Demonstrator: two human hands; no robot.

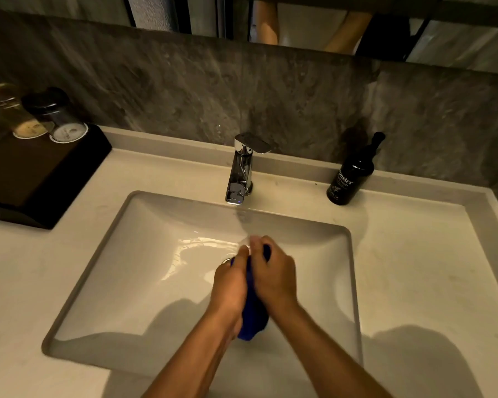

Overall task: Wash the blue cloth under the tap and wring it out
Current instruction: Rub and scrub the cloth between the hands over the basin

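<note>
Two bare forearms, no sleeves, left hand (pixel 229 285), right hand (pixel 273 275)

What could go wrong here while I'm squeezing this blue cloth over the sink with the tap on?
1. The tap seems to be running onto the left hand and right hand, so water may splash over the sink rim onto the counter.
2. The blue cloth hangs near the drain, so its loose end could block drainage.
3. The dark soap bottle stands close; a wet elbow swing might tip it.
</note>
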